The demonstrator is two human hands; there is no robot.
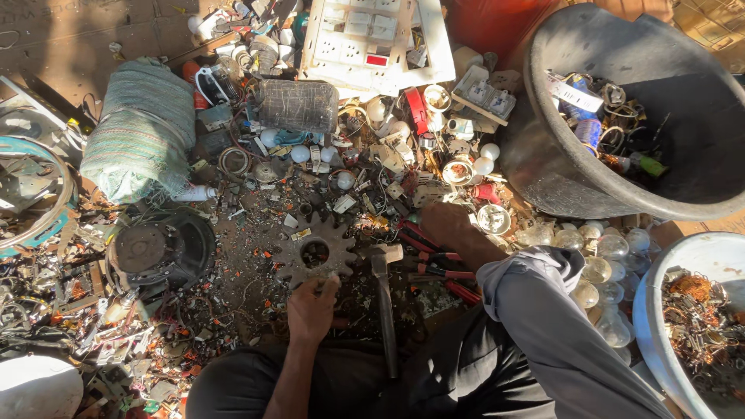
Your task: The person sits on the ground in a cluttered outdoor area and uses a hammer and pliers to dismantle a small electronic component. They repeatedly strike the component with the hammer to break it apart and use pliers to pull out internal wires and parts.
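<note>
The right hand (448, 226) reaches among scrap, its fingertips hidden behind its back. The white basin (677, 268) and the black tub (543, 167) run off the right edge; their tangled contents are too small to tell apart.

Scrap-salvage yard: ground strewn with bulbs (601, 260), switches (hammer (384, 302) too).
</note>
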